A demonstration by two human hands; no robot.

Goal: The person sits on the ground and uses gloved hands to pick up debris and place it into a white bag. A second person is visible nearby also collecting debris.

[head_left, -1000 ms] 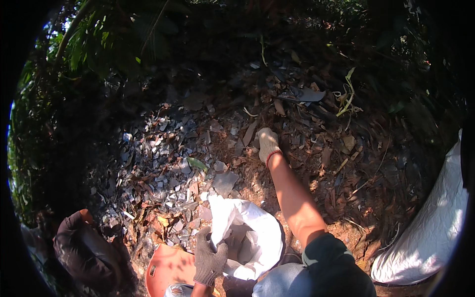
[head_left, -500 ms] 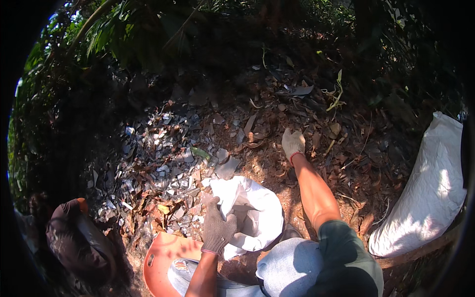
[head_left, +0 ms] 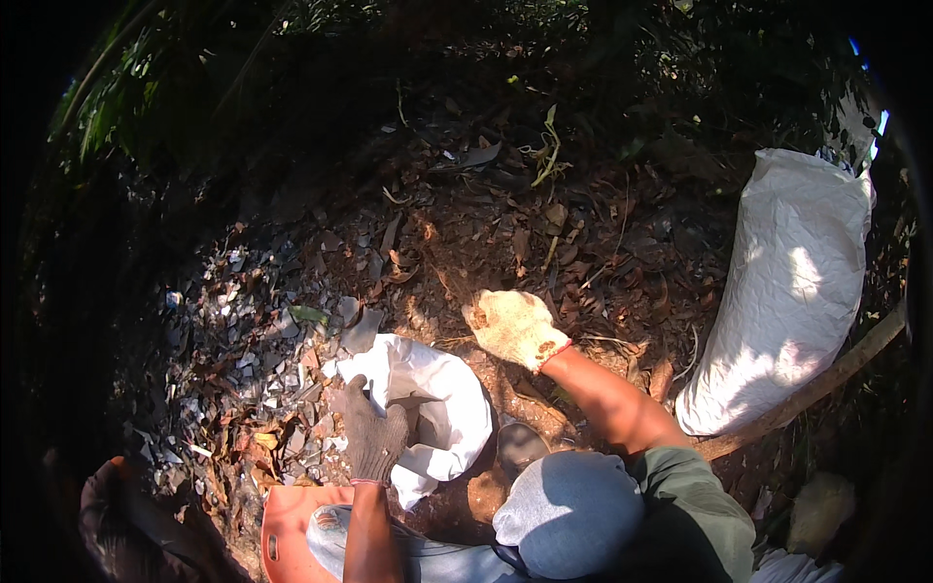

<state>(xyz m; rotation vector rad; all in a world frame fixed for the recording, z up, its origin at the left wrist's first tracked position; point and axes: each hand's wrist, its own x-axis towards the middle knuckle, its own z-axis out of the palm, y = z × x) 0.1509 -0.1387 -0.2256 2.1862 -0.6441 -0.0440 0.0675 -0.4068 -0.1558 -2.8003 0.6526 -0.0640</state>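
Observation:
A white sack (head_left: pixel 457 398) stands with its mouth spread between my legs, and greyish flat pieces show inside. My left hand (head_left: pixel 374 432), in a dark grey knit glove, is closed on the left rim of this sack. To the right of the sack's mouth, my right hand (head_left: pixel 515 328) hangs over the ground in a cream knit glove with brown dirt on it. Its fingers look curled in, and whatever they hold is hidden. A clear glass shard (head_left: pixel 363 330) lies just beyond the sack's far rim.
Broken glass shards (head_left: pixel 238 364) and dry leaves cover the ground on the left. A full white sack (head_left: pixel 787 291) leans at the right beside a wooden pole (head_left: pixel 826 389). An orange plastic seat (head_left: pixel 282 530) is beneath me. Dark foliage lines the far side.
My right hand has drawn back from the leaf litter toward the sack. The left hand keeps its hold on the rim. The whole view has swung to the right.

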